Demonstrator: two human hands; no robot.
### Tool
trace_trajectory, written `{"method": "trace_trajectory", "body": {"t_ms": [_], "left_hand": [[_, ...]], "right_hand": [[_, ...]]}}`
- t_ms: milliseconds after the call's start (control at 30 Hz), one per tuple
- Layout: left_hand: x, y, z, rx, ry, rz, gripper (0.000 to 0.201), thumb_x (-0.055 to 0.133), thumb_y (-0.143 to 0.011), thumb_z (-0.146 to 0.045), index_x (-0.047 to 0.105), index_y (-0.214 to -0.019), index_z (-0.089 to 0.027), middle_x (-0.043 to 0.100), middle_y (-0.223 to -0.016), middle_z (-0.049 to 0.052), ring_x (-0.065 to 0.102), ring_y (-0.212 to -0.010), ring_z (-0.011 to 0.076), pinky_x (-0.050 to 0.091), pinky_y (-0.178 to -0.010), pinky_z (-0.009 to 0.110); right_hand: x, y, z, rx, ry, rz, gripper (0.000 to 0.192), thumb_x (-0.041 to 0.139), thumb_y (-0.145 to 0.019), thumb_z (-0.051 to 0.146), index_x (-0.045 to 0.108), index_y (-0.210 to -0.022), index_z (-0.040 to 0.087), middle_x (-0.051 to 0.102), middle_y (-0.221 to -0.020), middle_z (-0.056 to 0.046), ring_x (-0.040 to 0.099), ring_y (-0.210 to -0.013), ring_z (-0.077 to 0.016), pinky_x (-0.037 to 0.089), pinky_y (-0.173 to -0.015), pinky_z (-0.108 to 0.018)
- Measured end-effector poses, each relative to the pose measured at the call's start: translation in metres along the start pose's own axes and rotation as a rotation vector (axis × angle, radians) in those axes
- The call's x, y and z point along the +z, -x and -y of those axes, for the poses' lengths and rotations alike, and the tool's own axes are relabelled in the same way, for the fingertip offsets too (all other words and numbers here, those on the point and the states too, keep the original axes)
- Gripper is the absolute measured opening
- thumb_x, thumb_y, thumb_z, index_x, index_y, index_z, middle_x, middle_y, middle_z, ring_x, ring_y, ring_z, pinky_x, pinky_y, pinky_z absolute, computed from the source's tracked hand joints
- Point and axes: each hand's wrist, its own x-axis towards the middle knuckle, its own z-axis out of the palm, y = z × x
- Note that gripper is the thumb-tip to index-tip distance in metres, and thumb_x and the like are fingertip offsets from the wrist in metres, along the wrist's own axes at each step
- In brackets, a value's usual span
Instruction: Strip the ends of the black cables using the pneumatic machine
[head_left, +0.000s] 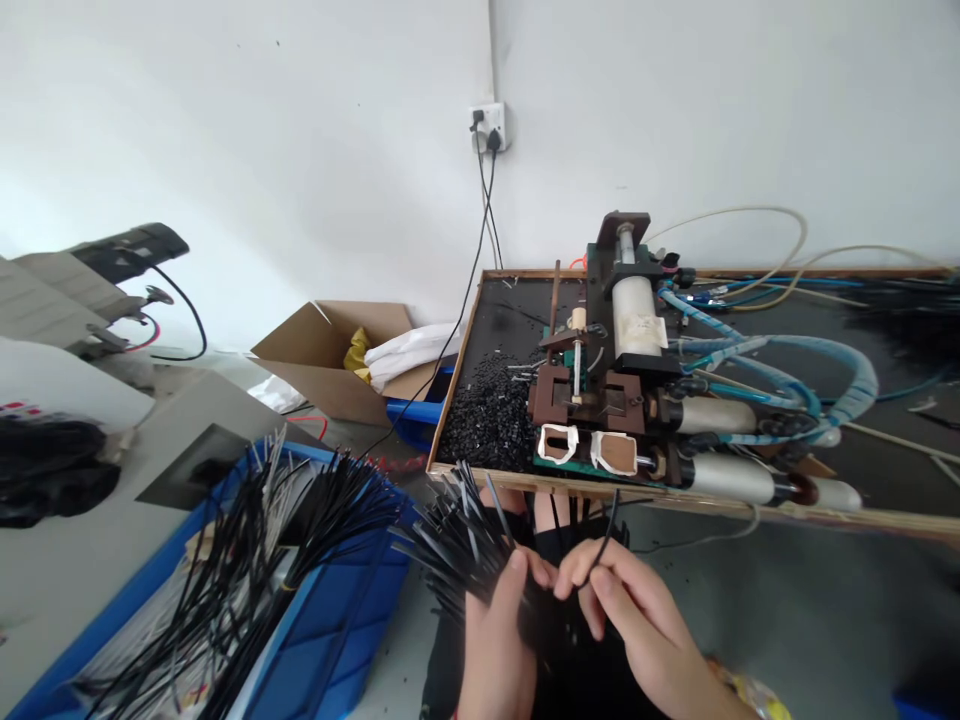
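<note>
The left hand (499, 640) has its grip closed round a bundle of black wires (457, 545), whose ends fan out up and to the left, just below the table (862, 520) edge. The right hand (637, 615) pinches a single black wire (609, 525) between thumb and forefinger, rising beside the bundle. A pneumatic machine (630, 390) sits on the table; a blue bin (330, 620) of wires stands left.

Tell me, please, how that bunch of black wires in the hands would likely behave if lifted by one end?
The bunch of black wires probably stays fairly springy: its ends fan out straight past the left hand. One strand arches over the right hand, so single wires likely bend easily. Being loose and thin, some may slip out.
</note>
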Motion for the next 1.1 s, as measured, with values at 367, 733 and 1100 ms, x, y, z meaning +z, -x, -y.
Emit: {"method": "trace_trajectory", "body": {"t_ms": [367,733,1100], "left_hand": [[-0.006,-0.002,0.016,0.049,0.078,0.009,0.033,0.082,-0.093,-0.041,0.064,-0.077,-0.018,0.052,-0.059,-0.004,0.049,-0.055,0.0123,0.044,-0.055,0.025],[0.016,-0.001,-0.014,0.03,0.219,0.077,0.037,0.086,-0.088,-0.037,0.063,-0.066,-0.019,0.054,-0.058,-0.003,0.052,-0.043,0.0126,0.043,-0.039,0.023],[0.016,0.004,0.009,0.295,-0.089,0.034,0.035,0.084,-0.091,-0.044,0.071,-0.07,-0.019,0.064,-0.056,0.0,0.058,-0.051,0.014,0.043,-0.056,0.028]], "right_hand": [[0.014,-0.004,-0.015,0.241,-0.288,0.02,0.047,0.063,-0.106,0.056,0.068,-0.081,0.016,0.062,-0.069,0.001,0.049,-0.048,-0.008,0.037,-0.051,-0.023],[0.033,0.001,-0.032,0.2,-0.594,-0.067,0.04,0.076,-0.099,0.054,0.081,-0.122,0.022,0.071,-0.092,-0.007,0.068,-0.07,-0.0163,0.053,-0.064,-0.03],[0.024,-0.024,-0.012,0.288,-0.364,-0.121,0.059,0.068,-0.097,0.069,0.079,-0.12,0.015,0.047,-0.061,0.005,0.043,-0.053,-0.0126,0.037,-0.053,-0.027]]}}
